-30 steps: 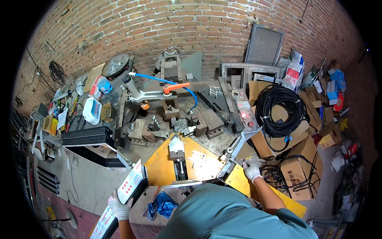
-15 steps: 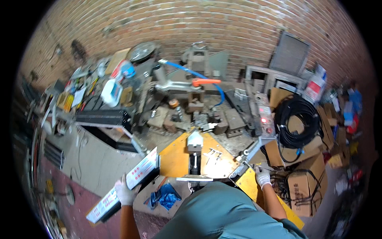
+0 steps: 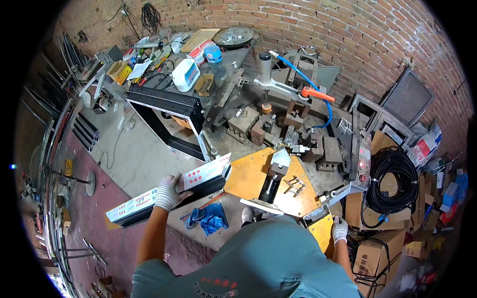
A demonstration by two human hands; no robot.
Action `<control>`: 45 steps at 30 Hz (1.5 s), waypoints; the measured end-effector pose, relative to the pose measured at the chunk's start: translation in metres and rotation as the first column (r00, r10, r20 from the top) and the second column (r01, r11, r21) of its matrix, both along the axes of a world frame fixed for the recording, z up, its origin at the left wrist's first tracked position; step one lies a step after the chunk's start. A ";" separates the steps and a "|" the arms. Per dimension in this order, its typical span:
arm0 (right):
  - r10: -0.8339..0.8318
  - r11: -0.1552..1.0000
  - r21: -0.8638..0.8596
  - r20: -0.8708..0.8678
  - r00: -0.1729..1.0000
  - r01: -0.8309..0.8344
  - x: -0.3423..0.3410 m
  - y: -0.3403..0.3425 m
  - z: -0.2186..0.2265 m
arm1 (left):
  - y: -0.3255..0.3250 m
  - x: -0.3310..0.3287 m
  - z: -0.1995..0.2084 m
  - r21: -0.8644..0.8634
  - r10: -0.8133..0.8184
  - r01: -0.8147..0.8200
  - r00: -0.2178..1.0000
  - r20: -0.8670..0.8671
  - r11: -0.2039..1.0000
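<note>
My left hand (image 3: 169, 194), in a white knitted glove, is closed around a long profile (image 3: 204, 173). The profile is black, with a white printed film on its upper face. Its right end touches or nearly touches the left edge of an orange-yellow machine table (image 3: 243, 177). In the middle of that table sits a metal clamp block (image 3: 279, 161), with small cut profile pieces (image 3: 295, 186) to its right. My right hand (image 3: 340, 229), gloved too, has its fingers drawn together beside a yellow side plate (image 3: 322, 233). What it grips, if anything, is hidden.
A black rectangular frame (image 3: 164, 97) stands on the grey board at left. Behind the table are metal blocks (image 3: 243, 121) and a lever with an orange handle (image 3: 318, 94). A blue plastic bag (image 3: 208, 218) lies below the profile. Coiled black hose (image 3: 394, 174) and cardboard boxes (image 3: 370, 260) are at right.
My view has swung to the left, so the bench appears shifted right. The profile is still in my left hand, its right end near the table edge. My right hand stays by the yellow side plate.
</note>
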State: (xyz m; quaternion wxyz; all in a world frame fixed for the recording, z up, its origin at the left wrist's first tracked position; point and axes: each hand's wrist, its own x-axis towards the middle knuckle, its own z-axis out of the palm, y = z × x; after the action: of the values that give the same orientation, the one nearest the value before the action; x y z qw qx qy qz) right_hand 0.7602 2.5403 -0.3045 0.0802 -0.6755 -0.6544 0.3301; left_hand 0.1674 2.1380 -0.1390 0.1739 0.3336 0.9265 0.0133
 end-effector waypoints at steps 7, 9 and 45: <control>-0.024 1.000 -0.018 0.014 1.000 0.024 -0.011 -0.005 0.016 | -0.015 -0.023 -0.033 0.126 -0.040 0.005 0.960 0.277 0.992; -0.002 0.994 0.107 -0.046 0.999 0.006 -0.011 -0.009 0.011 | -0.024 -0.026 -0.048 0.174 -0.008 -0.057 0.936 0.352 0.983; 0.172 0.946 0.168 0.464 0.869 -0.277 -0.009 0.170 0.018 | 0.015 -0.006 -0.053 0.236 0.039 -0.003 0.988 -0.149 0.972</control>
State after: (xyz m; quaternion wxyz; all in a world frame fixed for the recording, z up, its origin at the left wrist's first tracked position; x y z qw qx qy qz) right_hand 0.7512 2.7106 -0.2868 -0.0324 -0.6378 -0.7634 0.0971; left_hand 0.1609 2.1526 -0.1924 0.0616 0.3420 0.9324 0.0991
